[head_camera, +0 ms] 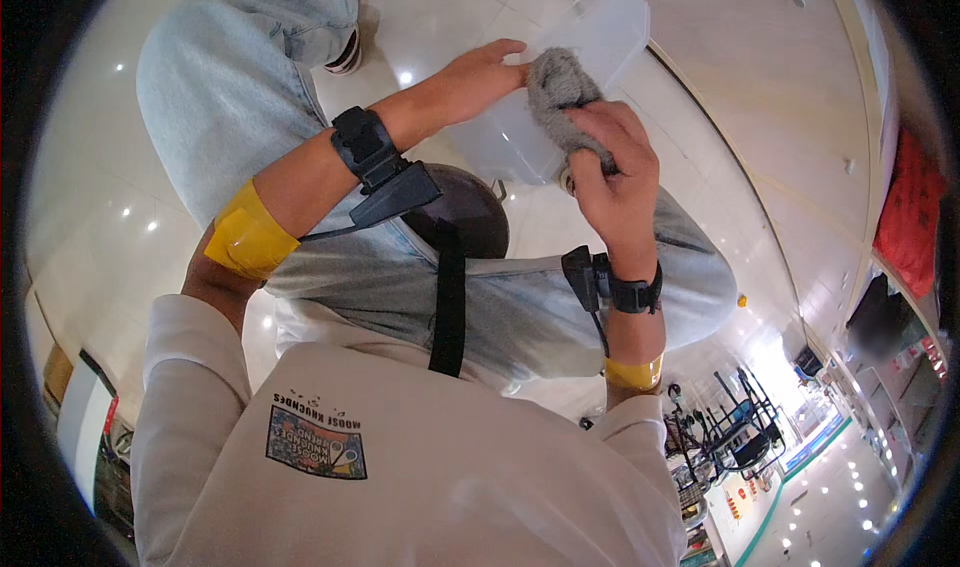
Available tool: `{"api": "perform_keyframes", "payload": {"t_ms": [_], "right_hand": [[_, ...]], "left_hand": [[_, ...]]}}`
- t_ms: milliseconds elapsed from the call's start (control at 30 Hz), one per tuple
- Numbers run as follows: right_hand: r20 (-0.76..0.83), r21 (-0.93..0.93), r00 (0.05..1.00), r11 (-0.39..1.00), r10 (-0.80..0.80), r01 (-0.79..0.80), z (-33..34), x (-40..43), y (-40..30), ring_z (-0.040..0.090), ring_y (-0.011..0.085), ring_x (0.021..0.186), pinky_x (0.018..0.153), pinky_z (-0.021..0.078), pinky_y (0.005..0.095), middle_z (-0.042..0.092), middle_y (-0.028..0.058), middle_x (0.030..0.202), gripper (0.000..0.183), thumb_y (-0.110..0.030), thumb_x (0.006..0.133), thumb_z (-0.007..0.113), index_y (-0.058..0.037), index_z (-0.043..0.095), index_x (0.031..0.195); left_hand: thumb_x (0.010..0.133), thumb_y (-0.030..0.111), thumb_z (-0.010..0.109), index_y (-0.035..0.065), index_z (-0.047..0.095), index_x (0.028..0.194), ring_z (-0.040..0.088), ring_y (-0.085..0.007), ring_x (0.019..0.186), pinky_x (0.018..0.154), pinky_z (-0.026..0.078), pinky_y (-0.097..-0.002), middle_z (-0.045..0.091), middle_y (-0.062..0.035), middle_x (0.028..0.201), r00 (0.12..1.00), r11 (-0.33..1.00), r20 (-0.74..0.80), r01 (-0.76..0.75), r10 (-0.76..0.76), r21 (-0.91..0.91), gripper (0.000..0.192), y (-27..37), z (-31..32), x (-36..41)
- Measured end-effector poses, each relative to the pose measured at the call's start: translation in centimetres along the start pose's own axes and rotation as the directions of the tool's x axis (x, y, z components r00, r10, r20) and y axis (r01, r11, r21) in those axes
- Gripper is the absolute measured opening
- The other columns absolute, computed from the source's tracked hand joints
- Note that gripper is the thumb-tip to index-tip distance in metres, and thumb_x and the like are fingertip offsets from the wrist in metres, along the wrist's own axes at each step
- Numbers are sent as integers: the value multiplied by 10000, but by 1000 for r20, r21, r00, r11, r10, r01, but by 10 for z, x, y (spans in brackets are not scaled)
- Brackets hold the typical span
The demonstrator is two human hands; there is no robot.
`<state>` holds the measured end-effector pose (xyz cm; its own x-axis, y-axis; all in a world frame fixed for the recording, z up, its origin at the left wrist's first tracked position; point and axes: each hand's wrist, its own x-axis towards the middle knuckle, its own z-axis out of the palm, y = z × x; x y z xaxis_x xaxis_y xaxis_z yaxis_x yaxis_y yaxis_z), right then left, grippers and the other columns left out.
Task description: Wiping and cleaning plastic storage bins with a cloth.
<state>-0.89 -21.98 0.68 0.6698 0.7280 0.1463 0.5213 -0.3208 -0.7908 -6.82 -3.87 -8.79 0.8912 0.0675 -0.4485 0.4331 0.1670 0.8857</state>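
Note:
A translucent plastic box [506,143] is held out in front of me above the tiled floor, with a clear angled panel [619,34] at its far side. My left hand [487,79] is at the box's rim, thumb raised; its fingertips are hidden behind a grey fuzzy cloth [559,90]. My right hand [619,143] grips this bunched cloth against the box. Both wrists wear black strapped devices, and yellow patches cover part of each forearm.
Below the box, between my legs, is a dark round object [472,214]. White panels [750,79] rise on the right. Farther off stand a black metal-framed cart [739,432] and a red item [909,214]. Glossy floor tiles [442,4] reflect lights.

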Motion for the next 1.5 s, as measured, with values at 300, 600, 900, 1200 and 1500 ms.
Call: {"api": "perform_keyframes", "payload": {"t_ms": [300, 600, 900, 1200, 1500], "right_hand": [[-82, -106, 996, 993, 41, -50, -12, 10, 11, 572, 317, 836, 754, 466, 358, 576, 164, 904, 315, -2, 690, 517, -23, 616, 988], [-510, -409, 854, 844, 102, -346, -51, 13, 56, 540, 335, 921, 850, 419, 399, 568, 184, 968, 309, -50, 769, 452, -2, 600, 1037], [-265, -411, 964, 902, 16, -128, -4, 17, 29, 399, 365, 1098, 958, 303, 449, 453, 213, 1195, 411, -86, 764, 497, -26, 534, 1168], [29, -379, 986, 911, -164, 162, 19, 15, 15, 403, 343, 1087, 931, 311, 430, 431, 176, 1241, 595, -213, 698, 617, -51, 471, 1251], [-28, -399, 984, 904, -178, 152, 1, 18, 25, 392, 350, 1111, 950, 309, 433, 438, 178, 1243, 557, -229, 746, 657, -68, 483, 1250]], "left_hand": [[811, 356, 598, 13, 391, 1317, 538, -228, 1029, 848, 435, -280, 531, -183, 1173, 982, 994, 166, 77, -88, 72, 645, 31, 8, -15], [817, 347, 640, 62, 341, 1356, 451, -249, 1138, 812, 477, -300, 369, -180, 1309, 942, 887, 306, -258, 142, 383, 679, 38, 16, -27], [778, 411, 631, 19, 393, 1315, 525, -276, 1032, 800, 464, -306, 482, -202, 1200, 977, 953, 199, -131, 77, 274, 707, 33, 13, -22], [738, 387, 617, -3, 473, 1242, 599, -236, 904, 789, 460, -294, 608, -170, 1026, 987, 997, 155, 19, -30, 68, 653, 25, -1, -17], [795, 374, 625, 19, 450, 1272, 596, -177, 874, 766, 468, -273, 611, -129, 1024, 984, 1000, 175, -24, 26, -14, 621, 25, 4, -12]]}}
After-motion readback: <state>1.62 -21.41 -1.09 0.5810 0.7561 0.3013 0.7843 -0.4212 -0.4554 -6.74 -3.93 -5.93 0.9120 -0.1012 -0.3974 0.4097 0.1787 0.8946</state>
